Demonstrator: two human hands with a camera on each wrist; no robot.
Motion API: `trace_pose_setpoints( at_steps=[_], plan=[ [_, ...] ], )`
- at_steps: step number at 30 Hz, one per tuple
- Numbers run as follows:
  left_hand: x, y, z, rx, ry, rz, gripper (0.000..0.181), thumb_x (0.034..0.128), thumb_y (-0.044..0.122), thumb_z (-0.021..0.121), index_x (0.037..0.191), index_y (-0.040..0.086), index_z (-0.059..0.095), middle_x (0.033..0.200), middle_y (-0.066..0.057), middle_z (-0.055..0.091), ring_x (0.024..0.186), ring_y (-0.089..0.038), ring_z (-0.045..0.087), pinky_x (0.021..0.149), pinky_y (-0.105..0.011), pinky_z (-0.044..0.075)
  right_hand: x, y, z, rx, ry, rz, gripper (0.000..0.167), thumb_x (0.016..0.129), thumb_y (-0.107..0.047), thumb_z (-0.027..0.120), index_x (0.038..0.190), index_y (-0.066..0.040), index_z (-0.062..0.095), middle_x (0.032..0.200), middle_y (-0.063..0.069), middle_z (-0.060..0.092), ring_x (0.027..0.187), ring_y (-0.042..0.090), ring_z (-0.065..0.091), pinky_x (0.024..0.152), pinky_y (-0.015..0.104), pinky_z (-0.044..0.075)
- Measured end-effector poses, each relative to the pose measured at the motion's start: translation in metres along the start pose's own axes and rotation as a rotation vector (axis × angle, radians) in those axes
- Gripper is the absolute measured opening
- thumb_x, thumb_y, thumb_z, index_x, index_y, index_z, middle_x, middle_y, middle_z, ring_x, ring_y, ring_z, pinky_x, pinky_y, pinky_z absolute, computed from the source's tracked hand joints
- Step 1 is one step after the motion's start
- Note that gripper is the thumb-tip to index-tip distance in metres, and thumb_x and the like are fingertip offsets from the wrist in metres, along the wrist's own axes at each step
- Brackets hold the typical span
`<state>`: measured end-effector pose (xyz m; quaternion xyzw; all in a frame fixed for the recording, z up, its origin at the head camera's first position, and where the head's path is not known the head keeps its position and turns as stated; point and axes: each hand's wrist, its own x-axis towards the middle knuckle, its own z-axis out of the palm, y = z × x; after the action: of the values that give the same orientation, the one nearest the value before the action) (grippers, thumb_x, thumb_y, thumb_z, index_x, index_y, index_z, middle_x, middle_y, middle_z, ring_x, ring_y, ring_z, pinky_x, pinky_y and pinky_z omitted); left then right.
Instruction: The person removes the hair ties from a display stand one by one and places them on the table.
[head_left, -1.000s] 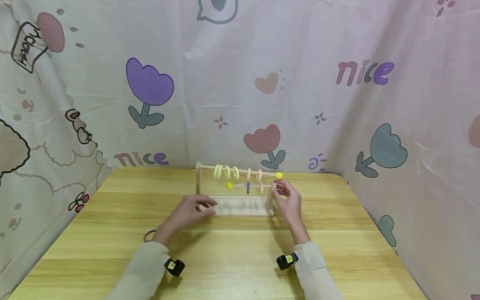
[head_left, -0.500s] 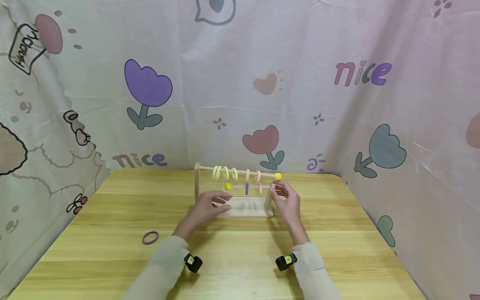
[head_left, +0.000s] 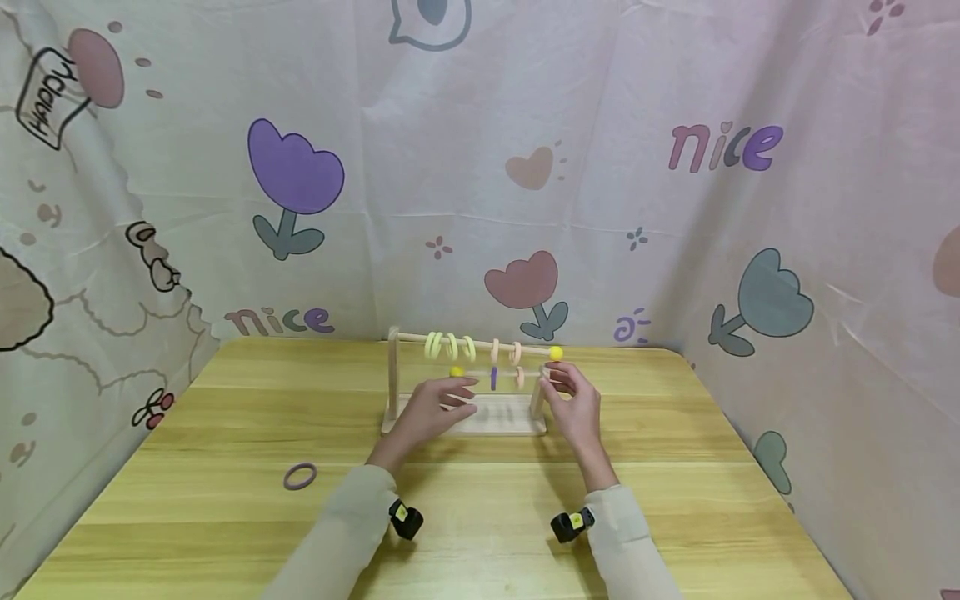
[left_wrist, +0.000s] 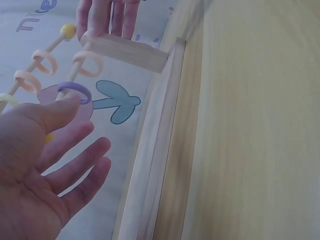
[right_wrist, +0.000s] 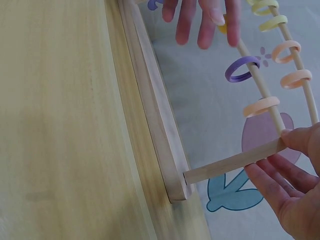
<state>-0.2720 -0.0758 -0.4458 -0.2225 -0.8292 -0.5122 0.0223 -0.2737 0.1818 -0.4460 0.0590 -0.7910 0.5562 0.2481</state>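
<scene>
A wooden ring stand (head_left: 510,427) has two rods, each tipped with a yellow ball. The front rod carries a purple ring (right_wrist: 239,69) and a peach ring (right_wrist: 261,107). On the back rod hang several pale green rings (head_left: 452,347) and two peach ones. My right hand (head_left: 577,408) grips the top of the stand's short right post (right_wrist: 232,161) between thumb and fingers. My left hand (head_left: 437,407) hovers before the stand, close to the front rod's yellow ball (head_left: 456,372). Its fingers are spread and loosely bent, holding nothing.
A loose purple ring (head_left: 300,477) lies on the wooden table (head_left: 480,517), left of my left forearm. Behind the table hangs a patterned cloth (head_left: 420,167), which also covers both sides. The stand's tall left post (head_left: 393,375) rises at the far left.
My left hand has moved right along the stand, from its left end to below the front rod's ball. The loose purple ring has come fully into sight. My right hand keeps its grip.
</scene>
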Motion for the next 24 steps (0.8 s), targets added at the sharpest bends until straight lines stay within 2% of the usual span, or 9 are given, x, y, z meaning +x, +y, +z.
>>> trace_pose_setpoints(
  at_steps=[9,14,19,24],
  plan=[
    [0.009,-0.003,0.013,-0.016,0.001,-0.015,0.036,0.0963,0.015,0.073,0.131,0.009,0.07,0.119,-0.02,0.075,0.101,-0.033,0.076,0.086,-0.042,0.062,0.0,-0.001,0.0,0.007,0.008,0.002,0.027,0.091,0.005,0.074,0.118,0.004,0.069,0.114,0.026,0.074,0.101,0.041,0.074,0.091,0.042,0.06],
    [0.013,-0.004,0.018,-0.035,0.003,-0.01,0.032,0.0975,0.015,0.071,0.129,0.009,0.071,0.118,-0.018,0.076,0.101,-0.031,0.075,0.087,-0.042,0.062,-0.004,-0.018,-0.002,0.004,-0.002,-0.001,0.028,0.091,0.009,0.07,0.118,0.011,0.066,0.115,0.032,0.072,0.102,0.047,0.072,0.093,0.052,0.057],
    [0.017,-0.005,0.022,-0.049,0.012,-0.016,0.03,0.0976,0.016,0.072,0.127,0.01,0.072,0.117,-0.015,0.076,0.101,-0.031,0.075,0.087,-0.041,0.061,-0.01,-0.042,-0.007,-0.003,-0.027,0.016,0.027,0.091,0.009,0.07,0.118,0.013,0.065,0.114,0.033,0.071,0.102,0.047,0.072,0.093,0.052,0.057],
    [0.019,-0.006,0.025,-0.052,0.035,-0.028,0.028,0.0976,0.016,0.072,0.124,0.01,0.074,0.117,-0.013,0.077,0.099,-0.03,0.075,0.085,-0.04,0.062,-0.01,-0.047,-0.008,0.001,-0.022,0.006,0.027,0.09,0.01,0.07,0.116,0.013,0.066,0.112,0.034,0.072,0.101,0.048,0.072,0.093,0.053,0.057]
  ],
)
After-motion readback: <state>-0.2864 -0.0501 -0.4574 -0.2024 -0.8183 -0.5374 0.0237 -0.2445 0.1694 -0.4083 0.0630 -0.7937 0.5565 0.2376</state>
